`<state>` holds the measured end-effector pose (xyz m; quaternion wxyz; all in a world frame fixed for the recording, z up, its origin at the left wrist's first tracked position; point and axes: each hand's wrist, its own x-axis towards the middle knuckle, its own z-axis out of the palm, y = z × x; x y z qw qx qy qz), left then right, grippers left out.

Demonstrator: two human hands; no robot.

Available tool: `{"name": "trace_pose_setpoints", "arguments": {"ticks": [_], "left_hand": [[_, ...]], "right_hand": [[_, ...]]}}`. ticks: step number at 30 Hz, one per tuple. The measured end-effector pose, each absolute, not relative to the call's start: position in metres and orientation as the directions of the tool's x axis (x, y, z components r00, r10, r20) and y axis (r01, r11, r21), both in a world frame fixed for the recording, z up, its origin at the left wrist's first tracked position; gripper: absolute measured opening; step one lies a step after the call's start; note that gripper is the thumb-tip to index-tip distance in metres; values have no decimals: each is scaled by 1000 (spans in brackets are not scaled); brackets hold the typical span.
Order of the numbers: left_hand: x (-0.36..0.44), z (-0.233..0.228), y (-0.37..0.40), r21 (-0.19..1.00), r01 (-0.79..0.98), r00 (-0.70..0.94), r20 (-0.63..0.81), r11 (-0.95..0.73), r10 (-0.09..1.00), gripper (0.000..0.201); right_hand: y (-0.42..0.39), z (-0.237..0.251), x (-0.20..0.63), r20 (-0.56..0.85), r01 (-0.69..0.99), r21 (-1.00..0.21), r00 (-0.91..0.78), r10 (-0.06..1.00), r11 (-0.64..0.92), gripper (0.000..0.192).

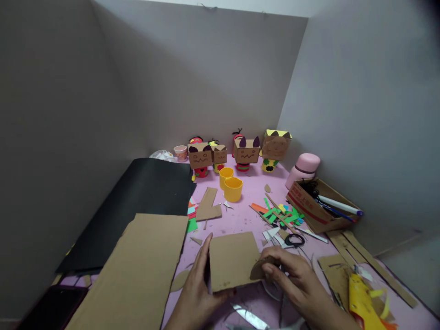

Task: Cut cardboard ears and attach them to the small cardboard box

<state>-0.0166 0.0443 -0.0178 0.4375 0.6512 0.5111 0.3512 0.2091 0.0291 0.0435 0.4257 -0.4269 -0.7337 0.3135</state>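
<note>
Both forearms (pixel 330 314) are cut off by the bottom edge. Some of the left hand's (pixel 197 285) fingers are hidden by the box (pixel 235 259), whose underside is out of sight. The right hand's (pixel 292 277) fingers partly cover an oval piece (pixel 255 270). At the near edge of the counter (pixel 252 188), a blade (pixel 250 316) is cropped; so are the cardboard sheet (pixel 137 275), a dark device (pixel 51 307) at the near left corner and the glue gun (pixel 360 298) towards the near right. By the right edge, the carton's (pixel 304 206) lettering is too small to read. Along the back edge, boxes with drawn faces (pixel 246 156) partly hide red shapes (pixel 196 140).
</note>
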Motion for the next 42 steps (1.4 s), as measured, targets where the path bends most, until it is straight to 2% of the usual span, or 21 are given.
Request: {"name": "trace_pose_setpoints", "arguments": {"ticks": [15,31,42], "left_hand": [[-16,-15,44,907,409,222,10,-102,975,101],[-13,-11,42,926,365,177,35,-98,984,101],[-14,-13,44,922,375,212,19,-100,977,101]], "right_hand": [[27,41,210,317,389,-815,-321,892,430,16],[27,44,210,321,365,-824,-331,887,434,20],[27,43,209,331,363,-822,-322,887,439,17]]}}
